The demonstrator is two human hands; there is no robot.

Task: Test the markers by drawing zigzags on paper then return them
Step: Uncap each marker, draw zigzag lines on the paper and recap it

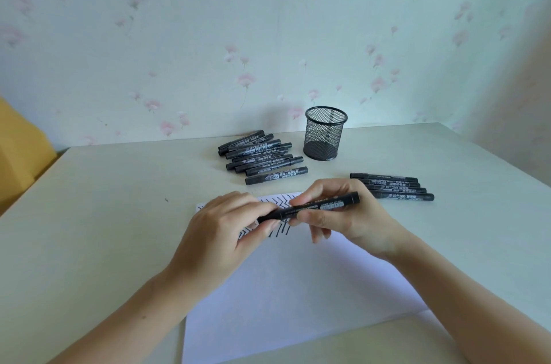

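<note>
Head view shows the left hand [226, 226] pinching the left end of a black marker [310, 208], thumb and fingers curled round it. That marker lies almost level above the paper [298, 289], its long axis running left to right, right end tipped slightly far. Zigzags [280, 202] are partly hidden under both hands. Farther off, a pile of markers [259, 159] points right and far, left of the mesh cup [325, 133]. On the right, the right hand [343, 214] grips the marker's barrel; another row of markers [393, 186] lies on the counter [104, 214] behind it.

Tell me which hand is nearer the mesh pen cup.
Right. The right hand sits just below the mesh pen cup; the left hand is farther off, down to its left.
</note>
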